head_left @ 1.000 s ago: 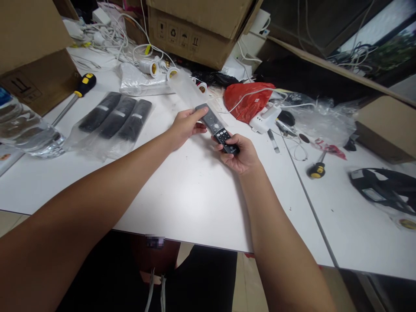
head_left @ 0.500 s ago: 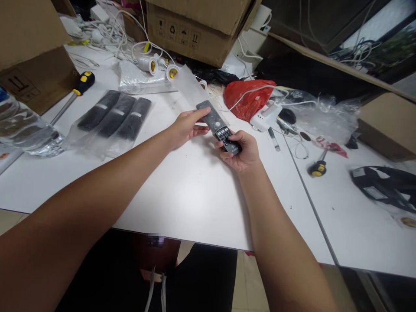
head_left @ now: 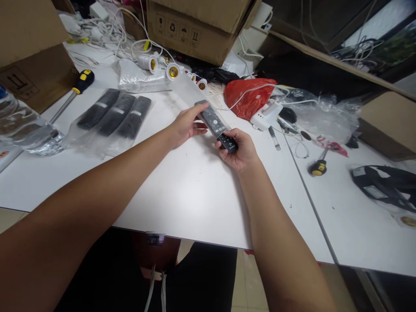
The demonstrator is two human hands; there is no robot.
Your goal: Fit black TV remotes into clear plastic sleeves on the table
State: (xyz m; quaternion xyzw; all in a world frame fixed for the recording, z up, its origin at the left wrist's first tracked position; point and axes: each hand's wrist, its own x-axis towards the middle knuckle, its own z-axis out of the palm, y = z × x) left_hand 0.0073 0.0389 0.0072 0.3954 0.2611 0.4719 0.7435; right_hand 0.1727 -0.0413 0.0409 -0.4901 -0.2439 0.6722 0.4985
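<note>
A black remote control (head_left: 230, 144) is partly inside a clear, frosted plastic sleeve (head_left: 186, 89), held above the white table. My left hand (head_left: 189, 125) pinches the sleeve and the remote's far end, thumb on top. At the near end, my right hand (head_left: 240, 149) is closed around the remote and the sleeve's mouth. Only the lower keys stick out bare. Left of my hands lie several black remotes in plastic sleeves (head_left: 113, 115), side by side on the table.
A water bottle (head_left: 27, 123) and a screwdriver (head_left: 85, 81) are at the left. Cardboard boxes (head_left: 191, 32), lamp sockets (head_left: 172, 70) and cables fill the back. A red plastic bag (head_left: 248, 97), a power strip (head_left: 264, 115) and another screwdriver (head_left: 317, 167) lie to the right.
The remote has slid deeper into the sleeve, so fewer of its keys are bare. My right hand has shifted slightly up and left, its thumb now at the sleeve's mouth.
</note>
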